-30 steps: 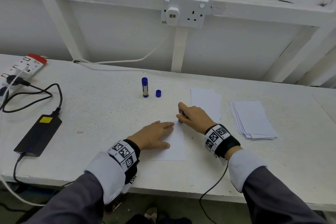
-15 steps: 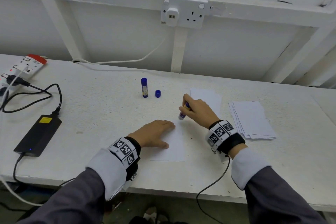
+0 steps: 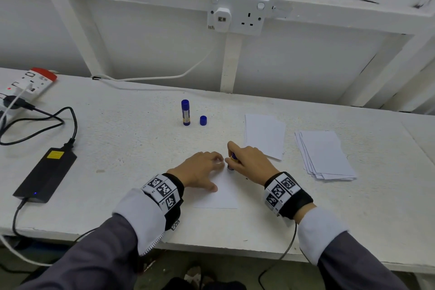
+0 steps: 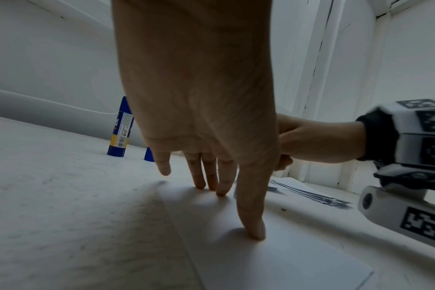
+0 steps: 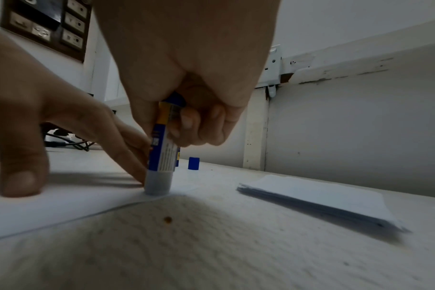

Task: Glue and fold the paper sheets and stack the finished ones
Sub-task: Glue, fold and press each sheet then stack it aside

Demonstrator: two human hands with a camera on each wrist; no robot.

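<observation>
One sheet [image 3: 220,193] is being glued: left hand [image 3: 200,170] fingers spread pin it, right hand [image 3: 250,163] grips glue stick [image 5: 162,157] at its far corner. Next likely a steady stroke along that edge before folding.

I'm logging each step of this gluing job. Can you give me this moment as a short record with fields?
left hand: fingers pressing flat on the sheet
right hand: gripping a glue stick, tip down on the sheet's far right corner
spare glue stick: standing capped, loose cap beside it
paper stacks: two, right of the hands
</observation>
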